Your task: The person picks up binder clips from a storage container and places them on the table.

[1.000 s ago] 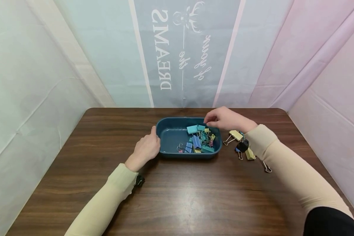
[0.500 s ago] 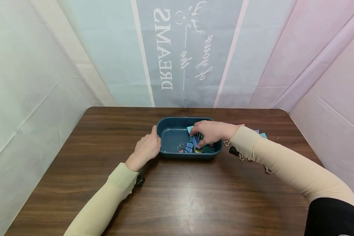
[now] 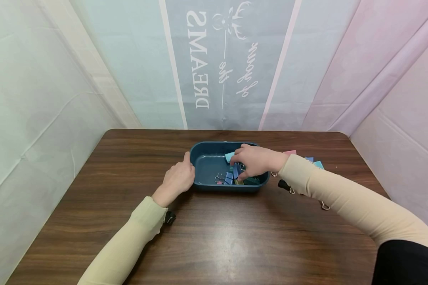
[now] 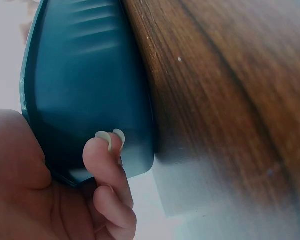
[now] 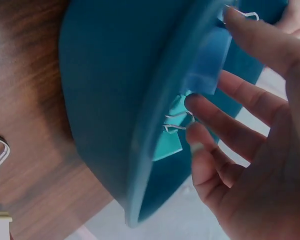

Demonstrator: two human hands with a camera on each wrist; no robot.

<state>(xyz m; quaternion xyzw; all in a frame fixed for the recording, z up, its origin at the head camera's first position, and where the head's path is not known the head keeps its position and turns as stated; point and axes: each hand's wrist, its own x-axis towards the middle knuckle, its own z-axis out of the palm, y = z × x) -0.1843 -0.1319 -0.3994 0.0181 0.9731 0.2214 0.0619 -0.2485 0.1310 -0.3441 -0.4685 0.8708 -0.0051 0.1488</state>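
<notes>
A dark teal plastic bin (image 3: 208, 168) sits near the back of the table, binder clips heaped in its right half. My left hand (image 3: 178, 176) grips the bin's left end; in the left wrist view its fingers (image 4: 102, 155) curl against the outer wall with the thumb side at the rim. My right hand (image 3: 258, 159) reaches down into the bin, pinching a blue binder clip (image 5: 207, 62) between thumb and fingers. A turquoise binder clip (image 5: 167, 145) lies just below those fingers. Another blue binder clip (image 3: 228, 179) lies close by at the front wall. The palm hides most of the heap.
Right of the bin, loose binder clips lie on the table, partly under the right forearm: a pink one (image 3: 290, 152), a turquoise one (image 3: 319, 164) and a black one (image 3: 283, 184) among them. A printed fabric curtain (image 3: 235, 79) hangs behind the table (image 3: 221, 237).
My right hand has come down from above the bin's back right rim into the clips, with its thumb and fingers now around a blue binder clip. The left hand stays on the bin.
</notes>
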